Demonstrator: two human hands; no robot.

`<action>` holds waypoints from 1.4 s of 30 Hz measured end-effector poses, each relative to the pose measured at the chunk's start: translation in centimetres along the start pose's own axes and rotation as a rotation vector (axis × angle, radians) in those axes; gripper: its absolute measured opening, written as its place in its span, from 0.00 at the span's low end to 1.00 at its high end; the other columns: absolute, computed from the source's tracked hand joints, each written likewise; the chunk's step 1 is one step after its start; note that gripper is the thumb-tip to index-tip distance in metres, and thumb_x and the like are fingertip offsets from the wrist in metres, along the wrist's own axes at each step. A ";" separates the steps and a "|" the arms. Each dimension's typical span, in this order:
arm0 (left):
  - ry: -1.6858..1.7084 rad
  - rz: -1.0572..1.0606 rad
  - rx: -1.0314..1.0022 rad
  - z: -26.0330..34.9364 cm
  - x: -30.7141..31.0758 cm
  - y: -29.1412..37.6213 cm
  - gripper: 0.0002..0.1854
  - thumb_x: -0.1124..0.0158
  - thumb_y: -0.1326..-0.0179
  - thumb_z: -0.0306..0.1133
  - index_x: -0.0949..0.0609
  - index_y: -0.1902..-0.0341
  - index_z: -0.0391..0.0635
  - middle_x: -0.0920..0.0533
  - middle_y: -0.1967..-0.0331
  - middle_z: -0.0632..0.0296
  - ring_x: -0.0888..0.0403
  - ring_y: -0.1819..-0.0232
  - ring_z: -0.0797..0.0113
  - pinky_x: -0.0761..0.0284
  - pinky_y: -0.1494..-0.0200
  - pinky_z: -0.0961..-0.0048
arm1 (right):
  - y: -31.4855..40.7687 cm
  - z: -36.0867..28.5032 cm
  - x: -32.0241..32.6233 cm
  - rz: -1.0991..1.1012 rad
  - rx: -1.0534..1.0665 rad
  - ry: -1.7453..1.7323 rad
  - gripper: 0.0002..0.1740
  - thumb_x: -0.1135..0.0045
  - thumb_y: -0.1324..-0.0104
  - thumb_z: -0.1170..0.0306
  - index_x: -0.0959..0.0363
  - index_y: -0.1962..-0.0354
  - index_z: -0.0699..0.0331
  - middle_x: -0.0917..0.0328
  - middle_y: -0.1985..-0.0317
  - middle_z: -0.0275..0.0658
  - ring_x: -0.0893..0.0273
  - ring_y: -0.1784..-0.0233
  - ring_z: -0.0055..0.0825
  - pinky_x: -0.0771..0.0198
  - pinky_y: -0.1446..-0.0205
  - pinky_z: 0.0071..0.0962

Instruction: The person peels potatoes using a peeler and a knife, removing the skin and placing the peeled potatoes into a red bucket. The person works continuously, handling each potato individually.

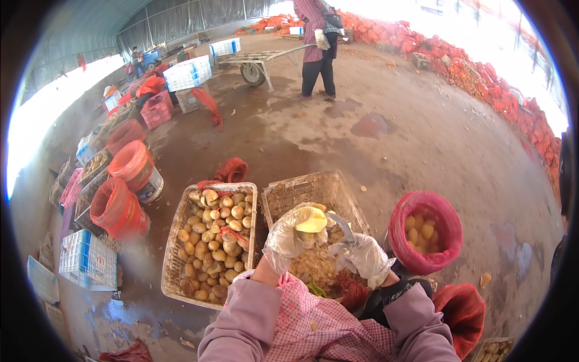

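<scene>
My left hand [285, 235], in a clear plastic glove, grips a partly peeled yellow potato [312, 221]. In my right hand [364, 258], gloved the same way, is a curved grey tool [344, 230], apparently a peeler, its tip close to the potato. Beneath both hands a dirty plastic crate [312, 188] holds a heap of pale peelings [312, 267]. Left of it stands a crate [256, 199] full of unpeeled potatoes [212, 244]. A bucket lined with a pink mesh bag [407, 203] sits to the right, with peeled potatoes [420, 231] inside.
Mesh-lined buckets [120, 208] and stacked crates [88, 258] line the left side. A person [316, 54] stands by a handcart [267, 56] ahead. Filled red mesh sacks [457, 63] are piled along the right wall. Puddles [371, 125] mark the floor.
</scene>
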State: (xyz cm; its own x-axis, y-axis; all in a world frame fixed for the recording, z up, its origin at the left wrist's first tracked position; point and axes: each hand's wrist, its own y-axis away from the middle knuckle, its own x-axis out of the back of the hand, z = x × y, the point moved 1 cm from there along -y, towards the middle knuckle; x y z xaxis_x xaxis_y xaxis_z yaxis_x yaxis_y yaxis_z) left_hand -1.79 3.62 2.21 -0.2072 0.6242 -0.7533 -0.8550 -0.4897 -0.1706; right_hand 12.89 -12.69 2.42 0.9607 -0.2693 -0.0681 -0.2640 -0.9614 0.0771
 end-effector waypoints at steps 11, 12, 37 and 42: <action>-0.095 0.105 -0.037 0.1 -0.3 0.1 0.27 0.41 0.30 0.47 0.22 0.43 0.33 0.14 0.62 0.52 0.14 0.69 0.61 0.26 0.75 0.78 | 0.7 -1.6 -1.1 -0.141 -0.158 -0.021 0.24 0.49 0.26 0.56 0.20 0.67 0.71 0.32 0.86 0.30 0.38 0.87 0.18 0.45 0.80 0.22; -0.116 0.116 -0.035 0.2 -0.7 0.1 0.27 0.40 0.31 0.48 0.22 0.43 0.33 0.14 0.62 0.52 0.15 0.70 0.61 0.27 0.75 0.78 | 0.6 -1.6 -1.1 -0.155 -0.172 -0.034 0.25 0.50 0.26 0.56 0.20 0.68 0.71 0.32 0.86 0.30 0.38 0.87 0.18 0.45 0.80 0.22; -0.077 0.224 -0.055 0.0 -0.8 -0.3 0.25 0.40 0.30 0.49 0.20 0.50 0.33 0.15 0.67 0.46 0.18 0.75 0.57 0.26 0.75 0.76 | 0.0 0.6 -0.5 -0.251 -0.137 0.033 0.24 0.43 0.45 0.80 0.25 0.48 0.65 0.19 0.68 0.42 0.18 0.69 0.42 0.21 0.65 0.37; -0.077 0.246 -0.094 0.3 -1.1 -0.4 0.25 0.41 0.29 0.48 0.20 0.52 0.32 0.15 0.66 0.43 0.18 0.76 0.56 0.24 0.76 0.76 | -0.2 0.6 -0.7 -0.259 -0.080 0.044 0.27 0.41 0.46 0.78 0.25 0.45 0.63 0.20 0.66 0.42 0.19 0.69 0.41 0.22 0.65 0.36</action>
State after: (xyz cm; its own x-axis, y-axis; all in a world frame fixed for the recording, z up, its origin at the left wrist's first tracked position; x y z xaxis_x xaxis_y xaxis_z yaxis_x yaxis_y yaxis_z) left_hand -1.33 3.29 3.28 -0.4420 0.5223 -0.7293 -0.7272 -0.6846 -0.0495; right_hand 12.21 -12.37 1.89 0.9986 -0.0104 -0.0526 -0.0029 -0.9900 0.1409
